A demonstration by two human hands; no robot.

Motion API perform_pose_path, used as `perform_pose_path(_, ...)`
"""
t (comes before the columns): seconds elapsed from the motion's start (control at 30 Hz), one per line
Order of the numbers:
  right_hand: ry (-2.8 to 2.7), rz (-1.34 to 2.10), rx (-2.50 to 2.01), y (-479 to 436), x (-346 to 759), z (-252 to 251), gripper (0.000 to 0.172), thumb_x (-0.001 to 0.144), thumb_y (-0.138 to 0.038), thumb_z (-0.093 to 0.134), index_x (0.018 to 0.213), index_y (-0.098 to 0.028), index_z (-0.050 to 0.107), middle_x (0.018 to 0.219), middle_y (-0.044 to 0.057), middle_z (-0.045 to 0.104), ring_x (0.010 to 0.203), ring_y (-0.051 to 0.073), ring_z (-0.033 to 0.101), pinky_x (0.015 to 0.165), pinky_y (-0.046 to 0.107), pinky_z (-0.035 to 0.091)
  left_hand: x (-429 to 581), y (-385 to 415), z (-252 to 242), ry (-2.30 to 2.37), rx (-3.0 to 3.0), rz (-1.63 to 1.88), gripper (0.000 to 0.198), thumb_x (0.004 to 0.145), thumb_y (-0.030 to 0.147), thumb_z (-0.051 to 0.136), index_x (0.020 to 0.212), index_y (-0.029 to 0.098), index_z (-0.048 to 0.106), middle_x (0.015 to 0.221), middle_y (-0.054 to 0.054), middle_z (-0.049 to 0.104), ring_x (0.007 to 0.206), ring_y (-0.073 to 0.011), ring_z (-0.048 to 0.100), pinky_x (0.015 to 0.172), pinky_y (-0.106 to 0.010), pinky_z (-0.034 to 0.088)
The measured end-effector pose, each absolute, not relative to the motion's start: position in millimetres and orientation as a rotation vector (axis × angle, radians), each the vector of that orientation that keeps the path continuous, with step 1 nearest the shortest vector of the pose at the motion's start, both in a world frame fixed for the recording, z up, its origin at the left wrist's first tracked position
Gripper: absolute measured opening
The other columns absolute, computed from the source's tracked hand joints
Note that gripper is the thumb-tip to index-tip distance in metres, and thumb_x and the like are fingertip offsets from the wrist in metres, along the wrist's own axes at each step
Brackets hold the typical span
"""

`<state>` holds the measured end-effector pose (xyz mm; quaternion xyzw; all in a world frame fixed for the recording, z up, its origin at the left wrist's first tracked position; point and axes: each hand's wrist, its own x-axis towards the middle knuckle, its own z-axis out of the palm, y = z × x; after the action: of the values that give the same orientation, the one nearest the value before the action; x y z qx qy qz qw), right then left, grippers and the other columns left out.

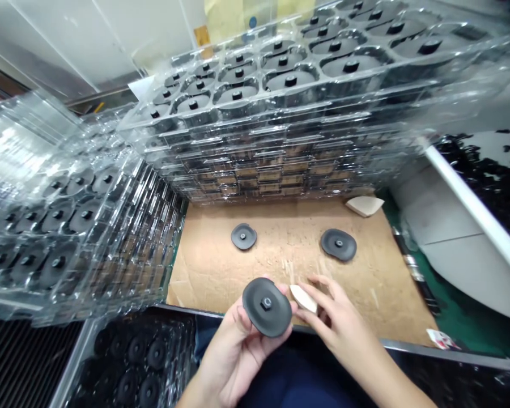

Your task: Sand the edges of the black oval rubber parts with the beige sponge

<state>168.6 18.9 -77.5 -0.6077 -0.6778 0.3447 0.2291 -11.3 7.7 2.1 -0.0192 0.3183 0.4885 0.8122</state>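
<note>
Left fingers (280, 341): now cradling a dark-grey, rounded, rubbery-looking disc (268, 323) by its rim!
Disc handling: light, slightly flexible, I'd judge; edge grip suits.
Right fingers (323, 298): pinching a white, leaf-shaped, possibly foam pad (304, 299), just beside left fingertips; contact unclear.

Held disc (276, 309) and 2 lying discs (243, 237) (339, 245): matt, smooth, plastic- or rubber-like. Cardboard sheet (289, 226): dull, scuffed. Stacked trays (255, 124): clear, glossy plastic. Hand-held pad (304, 298): pale, smooth, matt.

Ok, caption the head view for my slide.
Left hand holds a black disc, right hand a white pad, near cardboard.
</note>
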Motion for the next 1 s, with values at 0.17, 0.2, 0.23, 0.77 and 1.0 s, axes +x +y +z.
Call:
perform_pose_path(0.17,-1.895,0.885,-1.681,22,172,-70,0.033,0.086,-0.033,0.038,0.103,-0.016,0.061,0.090,0.011,0.060,0.075,0.023,0.064,0.064,0.037,0.053,-9,7,-3,0.765,-0.075,1.137,0.032,0.073,0.029,0.063,0.102,0.015,0.065,0.111,-0.011,0.065,0.108,-0.0280,0.056,0.093,-0.035,0.044)
perform_pose_path(0.2,-1.894,0.887,-1.679,27,172,-62,0.032,0.087,-0.032,0.038,0.105,-0.016,0.059,0.089,0.010,0.062,0.075,0.022,0.064,0.065,0.035,0.053,-8,7,-3,0.779,-0.073,1.144,0.032,0.073,0.029,0.063,0.103,0.016,0.064,0.111,-0.011,0.065,0.108,-0.0277,0.056,0.094,-0.035,0.044)
perform_pose_path(0.23,-1.882,0.884,-1.669,31,170,-52,0.031,0.087,-0.032,0.040,0.108,-0.017,0.057,0.092,0.009,0.063,0.077,0.020,0.064,0.066,0.033,0.053,-6,6,-3,0.792,-0.061,1.152,0.033,0.072,0.028,0.065,0.103,0.017,0.064,0.111,-0.010,0.065,0.107,-0.0272,0.057,0.095,-0.036,0.043)
perform_pose_path(0.77,-1.953,0.707,-0.968,33,123,44,0.027,0.084,-0.008,0.041,0.106,-0.013,0.056,0.086,0.006,0.066,0.072,0.017,0.058,0.067,0.030,0.046,-4,10,16,0.885,0.118,1.126,0.036,0.054,0.026,0.078,0.089,0.022,0.069,0.090,-0.002,0.071,0.087,-0.0160,0.063,0.080,-0.021,0.047)
perform_pose_path(1.0,-2.162,0.694,-1.155,35,151,42,0.027,0.085,-0.010,0.042,0.104,-0.018,0.059,0.072,0.002,0.060,0.060,0.015,0.052,0.057,0.027,0.041,-4,9,16,0.813,0.085,1.094,0.047,0.051,0.026,0.079,0.096,0.022,0.068,0.094,-0.003,0.070,0.088,-0.0128,0.062,0.079,-0.016,0.046)
